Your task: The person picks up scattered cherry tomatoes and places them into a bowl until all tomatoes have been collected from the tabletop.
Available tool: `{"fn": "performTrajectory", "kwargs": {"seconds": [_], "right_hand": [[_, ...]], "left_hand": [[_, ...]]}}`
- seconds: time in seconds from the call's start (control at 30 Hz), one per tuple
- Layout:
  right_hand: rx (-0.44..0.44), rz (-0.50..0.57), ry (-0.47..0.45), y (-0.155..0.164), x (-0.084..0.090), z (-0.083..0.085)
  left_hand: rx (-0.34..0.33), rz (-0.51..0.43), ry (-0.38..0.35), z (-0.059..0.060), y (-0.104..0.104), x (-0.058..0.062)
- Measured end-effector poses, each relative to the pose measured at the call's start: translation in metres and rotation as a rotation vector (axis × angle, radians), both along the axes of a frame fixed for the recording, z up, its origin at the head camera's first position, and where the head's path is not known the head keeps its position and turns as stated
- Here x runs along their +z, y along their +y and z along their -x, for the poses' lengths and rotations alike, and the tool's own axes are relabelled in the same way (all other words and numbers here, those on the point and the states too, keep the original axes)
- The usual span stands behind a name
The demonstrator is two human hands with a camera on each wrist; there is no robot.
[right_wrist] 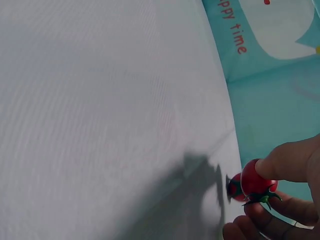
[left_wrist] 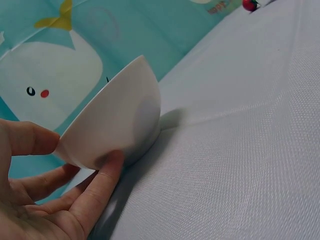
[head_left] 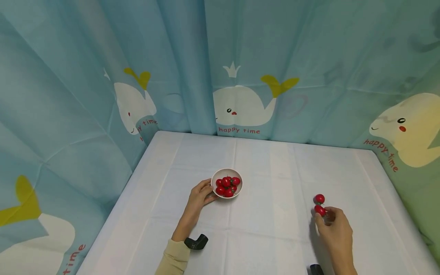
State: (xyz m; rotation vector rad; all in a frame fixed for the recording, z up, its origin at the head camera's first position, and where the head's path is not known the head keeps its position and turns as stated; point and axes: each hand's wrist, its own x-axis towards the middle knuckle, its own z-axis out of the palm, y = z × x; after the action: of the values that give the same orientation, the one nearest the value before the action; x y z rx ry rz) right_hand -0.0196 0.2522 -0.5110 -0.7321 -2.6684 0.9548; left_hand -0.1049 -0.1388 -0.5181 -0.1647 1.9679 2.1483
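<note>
My left hand (head_left: 197,199) holds the white bowl (head_left: 218,175) from its left side. In the left wrist view, the thumb lies on the rim and the fingers support the outer wall of the bowl (left_wrist: 120,115). Several red cherry tomatoes (head_left: 225,182) with green stems fill the bowl. On the right side of the table, my right hand (head_left: 337,231) pinches a cherry tomato (right_wrist: 256,176) between thumb and fingers. A second cherry tomato (head_left: 319,198) lies on the tablecloth just beyond it, partly hidden behind the pinched one in the right wrist view.
A white cloth covers the table (head_left: 268,229). Blue curtains (head_left: 185,46) with printed whales hang along its back and sides. A black curved piece (head_left: 197,242) sits at the left wrist, and another black piece (head_left: 316,269) shows near the right wrist.
</note>
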Motion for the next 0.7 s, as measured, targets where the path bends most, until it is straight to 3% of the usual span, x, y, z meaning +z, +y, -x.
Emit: {"fn": "performTrajectory", "kwargs": {"seconds": [0.4,0.7], "right_hand": [[0.11,0.056,0.052,-0.02,0.012,0.006],[0.177,0.037,0.107,-0.041,0.017,0.015]], "left_hand": [[-0.001,0.0,0.002,-0.001,-0.001,0.0],[-0.012,0.0,0.009,-0.001,-0.002,0.001]]}}
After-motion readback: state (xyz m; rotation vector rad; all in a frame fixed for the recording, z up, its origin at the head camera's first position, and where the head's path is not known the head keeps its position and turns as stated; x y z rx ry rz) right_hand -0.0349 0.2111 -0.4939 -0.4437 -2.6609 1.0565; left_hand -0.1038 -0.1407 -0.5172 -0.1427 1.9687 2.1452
